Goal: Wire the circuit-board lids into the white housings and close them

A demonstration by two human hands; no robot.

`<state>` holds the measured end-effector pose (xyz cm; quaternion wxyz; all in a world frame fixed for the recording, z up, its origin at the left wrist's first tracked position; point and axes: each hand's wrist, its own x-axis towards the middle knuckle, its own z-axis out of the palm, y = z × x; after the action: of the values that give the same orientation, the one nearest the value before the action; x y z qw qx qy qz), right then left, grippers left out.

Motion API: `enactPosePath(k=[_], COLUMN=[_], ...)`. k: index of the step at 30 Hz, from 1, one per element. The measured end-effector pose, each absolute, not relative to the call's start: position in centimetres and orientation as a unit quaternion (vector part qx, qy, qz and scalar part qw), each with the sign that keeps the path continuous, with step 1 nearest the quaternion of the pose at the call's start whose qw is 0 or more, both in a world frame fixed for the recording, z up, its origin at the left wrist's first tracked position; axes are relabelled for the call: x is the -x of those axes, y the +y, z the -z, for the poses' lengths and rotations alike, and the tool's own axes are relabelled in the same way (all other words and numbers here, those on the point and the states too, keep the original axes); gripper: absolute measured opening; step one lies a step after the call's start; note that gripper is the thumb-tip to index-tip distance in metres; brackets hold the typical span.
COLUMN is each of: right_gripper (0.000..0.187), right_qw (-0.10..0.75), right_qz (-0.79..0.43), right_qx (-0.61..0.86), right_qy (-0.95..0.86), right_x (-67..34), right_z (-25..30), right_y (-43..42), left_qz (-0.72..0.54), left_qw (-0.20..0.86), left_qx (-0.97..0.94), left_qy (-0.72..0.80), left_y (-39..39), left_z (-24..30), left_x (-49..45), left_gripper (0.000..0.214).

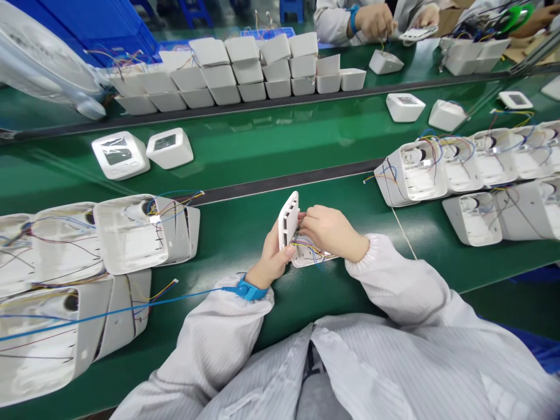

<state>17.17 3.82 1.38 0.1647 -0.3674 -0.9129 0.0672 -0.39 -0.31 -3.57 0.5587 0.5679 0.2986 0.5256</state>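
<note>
My left hand [272,256] grips a white plastic front panel [289,219], tilted up on edge above the green bench. Just to its right, a white housing [301,256] lies on the bench with thin coloured wires [311,246] running out of it. My right hand [326,228] is closed over the wires at the panel's inner side. What its fingertips pinch is hidden behind the hand. A blue wrist strap [249,289] with a cord circles my left wrist.
Open white housings with wires stand stacked at left [131,239] and right [420,172]. Finished-looking display units [120,154] sit on the green belt [262,146]. Across it are stacked white housings [245,70], a white fan [44,58] and a co-worker's hands [375,22].
</note>
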Motion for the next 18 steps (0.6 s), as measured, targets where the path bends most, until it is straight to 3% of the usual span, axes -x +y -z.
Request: enactPosePath(k=[4, 7, 10, 18], right_gripper=[0.023, 0.023, 0.017, 0.005], right_qw=[0.208, 0.171, 0.131, 0.147], right_qz=[-0.22, -0.354, -0.394, -0.497], right_qx=[0.377, 0.308, 0.248, 0.274], right_qy=[-0.875, -0.866, -0.875, -0.81], right_x=[-18.4, -19.5, -19.8, -20.2], right_z=[-3.3, -5.3, -6.2, -4.7], right_y=[4.1, 4.0, 3.8, 4.7], left_qz=[-0.538, -0.529, -0.527, -0.518], left_qw=[0.567, 0.572, 0.575, 0.564], left_qx=[-0.553, -0.556, -0.555, -0.574], left_qy=[0.289, 0.29, 0.289, 0.288], left_y=[-0.3, -0.3, -0.3, -0.3], left_z=[3.3, 3.1, 3.1, 3.0], left_x=[0.4, 0.3, 0.3, 0.4], left_gripper=[0.065, 0.068, 0.071, 0.069])
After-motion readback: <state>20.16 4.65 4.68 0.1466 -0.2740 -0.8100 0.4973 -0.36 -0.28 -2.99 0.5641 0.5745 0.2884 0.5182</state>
